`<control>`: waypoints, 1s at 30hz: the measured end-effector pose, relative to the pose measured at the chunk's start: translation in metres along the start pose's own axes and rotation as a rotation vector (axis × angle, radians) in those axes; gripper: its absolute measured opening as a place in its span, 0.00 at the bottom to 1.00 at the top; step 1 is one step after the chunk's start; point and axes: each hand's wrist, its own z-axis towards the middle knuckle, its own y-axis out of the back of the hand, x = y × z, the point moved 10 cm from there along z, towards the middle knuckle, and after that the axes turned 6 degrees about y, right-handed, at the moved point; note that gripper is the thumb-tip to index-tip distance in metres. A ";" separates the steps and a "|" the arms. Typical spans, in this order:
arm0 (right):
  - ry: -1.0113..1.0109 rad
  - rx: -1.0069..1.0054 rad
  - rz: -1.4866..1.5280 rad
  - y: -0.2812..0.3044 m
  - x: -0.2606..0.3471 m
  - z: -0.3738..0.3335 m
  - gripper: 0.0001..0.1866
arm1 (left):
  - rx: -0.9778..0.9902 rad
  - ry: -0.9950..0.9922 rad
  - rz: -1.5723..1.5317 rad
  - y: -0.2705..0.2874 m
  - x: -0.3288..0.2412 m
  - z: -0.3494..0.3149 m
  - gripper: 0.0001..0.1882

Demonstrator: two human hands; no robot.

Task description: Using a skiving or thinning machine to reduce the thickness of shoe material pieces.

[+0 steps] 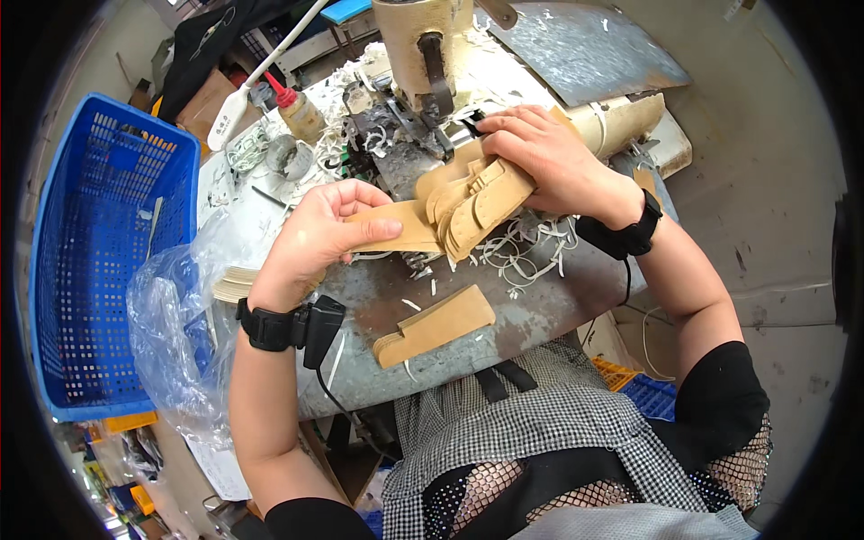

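Observation:
A flat tan leather-like piece (407, 225) is pinched between the thumb and fingers of my left hand (310, 232). Its right end meets a bundle of overlapping tan pieces (486, 209), with rounded ends, small holes and a buckle-like strap. My right hand (558, 164) is closed over the upper right of that bundle, its fingers by the machine head. The bundle hides part of the machine's working spot. Below my hands, a small stack of cut tan pieces (436, 326) lies on the metal table (531, 326).
A cream machine (419, 49) stands at the far middle, pale trimmings (526, 261) around it. A red-capped bottle (297, 110) and a white lamp (229, 117) are at the far left. Clear plastic (180, 310) lies against a blue crate (112, 261); a metal sheet (585, 49) is behind right.

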 end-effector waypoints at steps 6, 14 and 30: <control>-0.009 -0.149 0.059 0.027 -0.004 -0.015 0.27 | 0.090 -0.067 -0.190 0.004 0.009 -0.005 0.14; 0.045 -0.174 0.084 0.030 0.009 -0.016 0.22 | 0.003 -0.030 -0.063 0.007 0.003 0.010 0.11; 0.023 -0.224 0.053 0.039 0.007 -0.019 0.25 | 0.148 -0.022 -0.195 -0.001 -0.001 0.006 0.10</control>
